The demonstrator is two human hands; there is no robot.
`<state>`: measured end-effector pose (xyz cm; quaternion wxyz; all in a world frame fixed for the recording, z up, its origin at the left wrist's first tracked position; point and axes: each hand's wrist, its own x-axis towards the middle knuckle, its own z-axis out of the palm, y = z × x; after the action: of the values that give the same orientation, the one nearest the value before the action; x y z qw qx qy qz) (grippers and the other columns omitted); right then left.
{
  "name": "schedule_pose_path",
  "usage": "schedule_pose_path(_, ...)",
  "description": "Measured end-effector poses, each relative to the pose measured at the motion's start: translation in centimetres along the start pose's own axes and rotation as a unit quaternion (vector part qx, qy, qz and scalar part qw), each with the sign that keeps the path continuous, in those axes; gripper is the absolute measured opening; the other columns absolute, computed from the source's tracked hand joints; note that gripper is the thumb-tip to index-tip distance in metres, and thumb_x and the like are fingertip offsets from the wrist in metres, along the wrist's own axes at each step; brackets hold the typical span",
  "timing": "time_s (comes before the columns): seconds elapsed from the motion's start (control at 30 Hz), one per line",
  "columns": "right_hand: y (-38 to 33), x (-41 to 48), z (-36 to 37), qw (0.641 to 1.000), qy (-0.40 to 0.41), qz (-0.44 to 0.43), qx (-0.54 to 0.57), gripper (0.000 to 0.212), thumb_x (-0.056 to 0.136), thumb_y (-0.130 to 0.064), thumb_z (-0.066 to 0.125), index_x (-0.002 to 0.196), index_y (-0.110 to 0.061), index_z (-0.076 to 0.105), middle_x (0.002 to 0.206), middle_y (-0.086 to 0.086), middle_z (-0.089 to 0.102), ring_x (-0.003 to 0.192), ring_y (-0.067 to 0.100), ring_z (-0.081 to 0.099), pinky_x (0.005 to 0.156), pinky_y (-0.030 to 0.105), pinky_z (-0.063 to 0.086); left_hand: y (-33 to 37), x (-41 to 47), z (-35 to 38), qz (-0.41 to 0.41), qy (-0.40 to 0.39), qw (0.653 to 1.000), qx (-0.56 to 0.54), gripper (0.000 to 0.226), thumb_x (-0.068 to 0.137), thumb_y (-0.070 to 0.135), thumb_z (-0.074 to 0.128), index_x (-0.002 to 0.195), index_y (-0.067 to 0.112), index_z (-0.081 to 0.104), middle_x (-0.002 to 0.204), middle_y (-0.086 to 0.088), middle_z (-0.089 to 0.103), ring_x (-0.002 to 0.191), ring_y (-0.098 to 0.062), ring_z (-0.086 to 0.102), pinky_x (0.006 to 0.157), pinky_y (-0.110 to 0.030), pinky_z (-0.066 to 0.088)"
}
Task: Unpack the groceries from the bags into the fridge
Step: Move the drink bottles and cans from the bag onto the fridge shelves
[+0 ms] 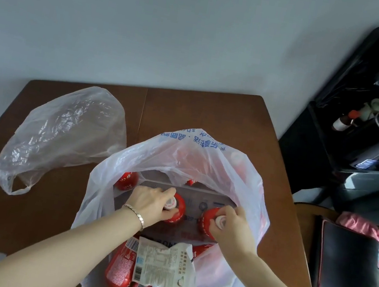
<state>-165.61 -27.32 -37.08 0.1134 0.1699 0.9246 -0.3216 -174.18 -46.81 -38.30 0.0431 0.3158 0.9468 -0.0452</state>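
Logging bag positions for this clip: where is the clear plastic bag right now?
Head view: the clear plastic bag lies crumpled on the left part of the wooden table, just left of the printed white bag holding red bottles.

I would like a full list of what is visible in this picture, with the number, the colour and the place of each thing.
white thin plastic shopping bag with blue print: one, white, open on the table
red plastic bottles with white caps: at least six, red, in that bag, some upright, some lying
white printed packet: one, white, on the lying bottles
grey flat box: one, grey, under the upright bottles
clear crumpled plastic bag: one, clear, on the table, left
brown wooden table: one, brown, under both bags
black shelf unit: one, black, right of the table
silver bracelet: one, silver, left wrist
left hand: one, grip on an upright bottle
right hand: one, grip on another upright bottle
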Motion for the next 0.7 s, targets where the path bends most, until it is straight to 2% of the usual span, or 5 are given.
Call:
schedule_pose_path(0.07, -0.8, -0.4, -0.7, 1.0, 0.004, -0.011, 0.011, 0.021, 0.09, -0.027, 0.059, 0.108, -0.017, 0.055, 0.117, -0.001, 0.044, 0.085, 0.011, 0.048, 0.076, 0.017, 0.05, 0.0, 0.2, -1.3, -0.013, -0.024, 1.0, 0.005, 0.051, 0.09, 0.058, 0.041, 0.122, 0.019, 0.045, 0.106, 0.001, 0.065, 0.093, -0.021, 0.063, 0.063, -0.026, 0.038)
schedule_pose_path(0.2, -3.1, -1.9, -3.5, 0.998, 0.012, -0.044, 0.039, 0.021, 0.089, -0.029, 0.06, 0.107, -0.019, 0.056, 0.111, -0.008, 0.04, 0.088, 0.01, 0.051, 0.073, 0.014, 0.051, -0.2, 0.1, -4.3, -0.052, -0.008, 0.999, 0.002, 0.058, 0.09, 0.058, 0.04, 0.13, 0.016, 0.035, 0.102, 0.0, 0.064, 0.082, -0.018, 0.065, 0.05, -0.023, 0.038)
schedule_pose_path(0.33, -5.9, -5.0, -7.1, 0.995, 0.054, -0.075, 0.034, 0.02, 0.087, -0.032, 0.061, 0.105, -0.023, 0.057, 0.107, -0.011, 0.042, 0.091, 0.011, 0.053, 0.071, 0.017, 0.054, 0.0, -0.7, -9.0, -0.056, 0.003, 0.996, -0.067, 0.055, 0.088, 0.06, 0.042, 0.124, 0.019, 0.033, 0.101, 0.002, 0.063, 0.082, -0.017, 0.063, 0.061, -0.024, 0.046)
schedule_pose_path(0.5, -8.5, -10.4, -10.6, 0.983, 0.164, -0.077, -0.002, 0.015, 0.084, -0.036, 0.062, 0.089, -0.035, 0.049, 0.098, -0.016, 0.043, 0.089, 0.009, 0.055, 0.072, 0.016, 0.052, 2.0, -2.1, -15.8, 0.079, 0.068, 0.994, -0.013, 0.044, 0.084, 0.066, 0.04, 0.091, 0.024, 0.031, 0.073, 0.007, 0.048, 0.068, -0.016, 0.05, 0.048, -0.024, 0.027)
schedule_pose_path(0.7, -7.1, -18.7, -12.1, 0.957, 0.284, 0.062, -0.001, 0.02, 0.081, -0.04, 0.065, 0.09, -0.039, 0.047, 0.087, -0.021, 0.043, 0.083, 0.004, 0.053, 0.058, 0.007, 0.043, 7.7, -3.9, -20.1, 0.278, 0.142, 0.95, -0.017, 0.061, 0.08, 0.073, 0.02, 0.107, 0.026, 0.047, 0.092, 0.005, 0.068, 0.083, -0.014, 0.065, 0.064, -0.024, 0.042)
